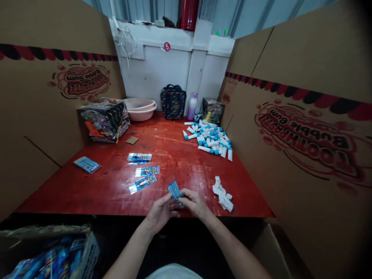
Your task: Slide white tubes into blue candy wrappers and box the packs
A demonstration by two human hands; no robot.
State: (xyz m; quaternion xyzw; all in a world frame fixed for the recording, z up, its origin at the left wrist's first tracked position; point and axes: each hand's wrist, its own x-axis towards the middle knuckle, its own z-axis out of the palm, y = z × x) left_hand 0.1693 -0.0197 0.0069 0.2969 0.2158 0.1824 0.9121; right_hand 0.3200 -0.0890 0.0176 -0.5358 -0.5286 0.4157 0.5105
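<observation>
Both hands meet over the near edge of the red table (87, 190). My left hand (159, 213) and my right hand (194, 202) pinch a small blue packet (175, 191) between their fingertips. Three similar printed packets (143, 170) lie flat in a loose column just beyond my left hand. A crumpled white cloth (223, 194) rests to the right of my right hand.
A heap of white tubes with blue caps (209, 138) lies at the far right. At the back stand a printed display box (104, 118), pink basins (141, 108), a dark bag (173, 101) and a bottle (192, 106). Cardboard walls (305, 128) flank the table. A carton of packets (49, 255) sits at lower left.
</observation>
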